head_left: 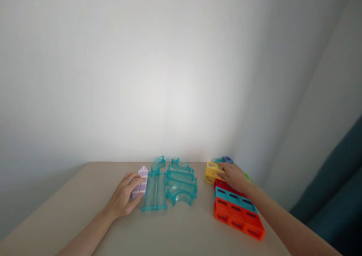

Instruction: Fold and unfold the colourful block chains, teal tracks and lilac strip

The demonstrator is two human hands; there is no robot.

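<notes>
My left hand (124, 195) rests at the left side of some flat purple-and-white pieces (143, 184) with pointed tips. Its fingers are apart, the index finger lying over the pieces and the thumb by their near end. At the right, my right hand (233, 176) has its fingers closed on a yellow window-frame block (211, 171), part of a yellow row whose right side the hand hides. Close in front of that hand lie rows of similar blocks: a dark red row (222, 185), a light blue row (234, 198) and an orange-red row (237, 216).
Clear teal track pieces (156, 192), straight and curved, lie between my hands. Behind my right hand sit a dark blue block (227, 159) and a partly hidden green piece (248, 177). A white wall backs the beige table (169, 233); a teal curtain (333, 203) hangs at the right.
</notes>
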